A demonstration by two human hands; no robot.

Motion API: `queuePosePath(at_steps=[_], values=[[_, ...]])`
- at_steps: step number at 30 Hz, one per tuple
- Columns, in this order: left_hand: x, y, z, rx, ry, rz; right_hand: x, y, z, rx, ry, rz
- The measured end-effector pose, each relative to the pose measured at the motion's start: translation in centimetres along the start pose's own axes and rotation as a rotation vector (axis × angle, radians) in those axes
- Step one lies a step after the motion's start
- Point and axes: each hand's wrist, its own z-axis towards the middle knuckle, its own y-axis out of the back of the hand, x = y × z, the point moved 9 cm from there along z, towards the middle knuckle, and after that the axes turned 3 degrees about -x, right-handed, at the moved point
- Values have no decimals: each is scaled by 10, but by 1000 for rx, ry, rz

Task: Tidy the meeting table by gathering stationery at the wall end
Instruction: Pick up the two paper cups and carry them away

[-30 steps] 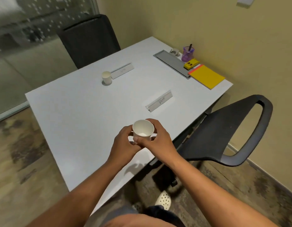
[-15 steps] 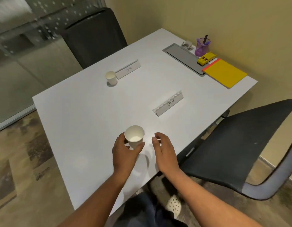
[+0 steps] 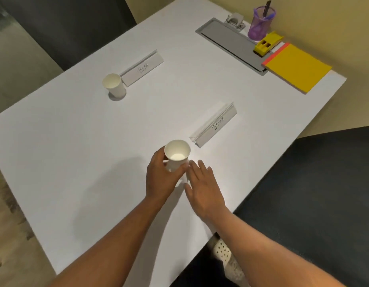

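A white table [image 3: 76, 141] is set against a yellow-beige wall [image 3: 324, 21]. A grey cable hatch [image 3: 227, 38] is let into its top near the wall. Dark chairs are seen at the far side [image 3: 65, 27] and at the right [image 3: 324, 193]. Mottled brownish floor [image 3: 11, 235] is seen at the left.

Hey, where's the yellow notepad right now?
In the head view, the yellow notepad lies flat at the table's far right corner by the wall, just right of the yellow stapler and the grey panel.

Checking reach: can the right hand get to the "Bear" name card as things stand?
Probably yes. The right hand is open and holds nothing, and bare table lies between it and the name card; nothing blocks.
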Motion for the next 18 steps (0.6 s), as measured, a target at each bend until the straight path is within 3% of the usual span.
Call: queuePosePath(at_steps=[9, 18], values=[[25, -32, 74, 2, -57, 43, -4, -21, 9, -41, 9, 5], [27, -48, 83, -18, -59, 51, -7, -24, 9, -62, 3, -17]])
